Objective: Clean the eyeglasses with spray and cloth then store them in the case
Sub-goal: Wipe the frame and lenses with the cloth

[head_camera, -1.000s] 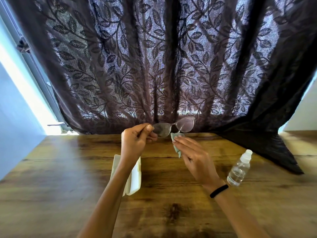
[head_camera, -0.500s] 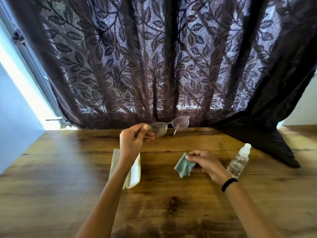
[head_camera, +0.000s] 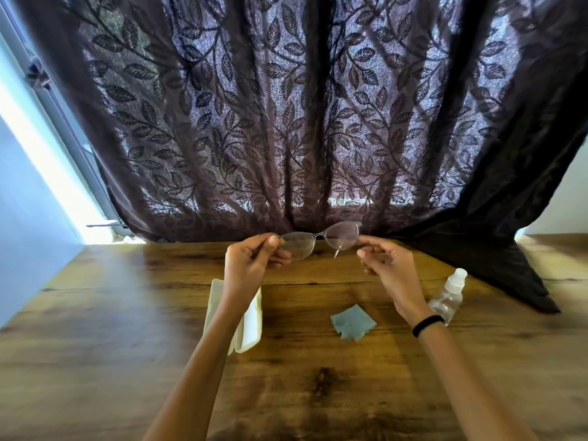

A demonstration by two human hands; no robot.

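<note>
The thin-framed eyeglasses [head_camera: 321, 240] hang in the air above the far side of the wooden table [head_camera: 127, 329]. My left hand [head_camera: 251, 265] pinches their left end and my right hand [head_camera: 388, 265] pinches their right end. The small grey-green cloth [head_camera: 353, 323] lies flat on the table between my forearms, with no hand on it. An open white case [head_camera: 251, 316] rests under my left forearm, partly hidden by it. The clear spray bottle [head_camera: 448, 297] stands upright just right of my right wrist.
A dark leaf-patterned curtain [head_camera: 286, 122] hangs along the table's far edge and drapes onto the table at the far right [head_camera: 509, 268]. A pale wall and a bright window strip [head_camera: 47, 173] run along the left.
My right hand took the cloth off the lens, laid it on the table and let go, then rose to grip the glasses' right end. My left hand kept its hold.
</note>
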